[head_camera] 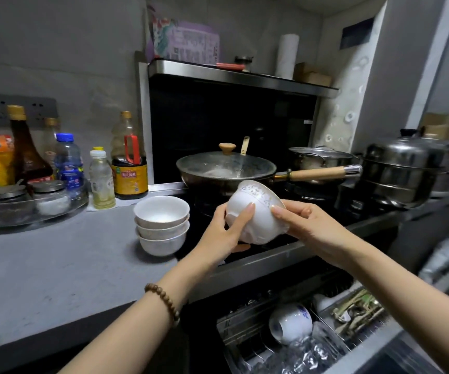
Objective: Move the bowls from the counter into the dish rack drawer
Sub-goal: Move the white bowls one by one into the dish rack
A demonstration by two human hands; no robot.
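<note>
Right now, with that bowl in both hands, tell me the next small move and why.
Probably lower the bowl toward the open dish rack drawer below. The left hand and right hand grip it, tilted, above the stove edge; three stacked bowls wait on the counter.

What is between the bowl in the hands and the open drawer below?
In the head view, the stove's steel front edge runs between the held bowl and the dish rack drawer.

Head-worn view, forward and down, close over counter (pixel 56 265)
</note>
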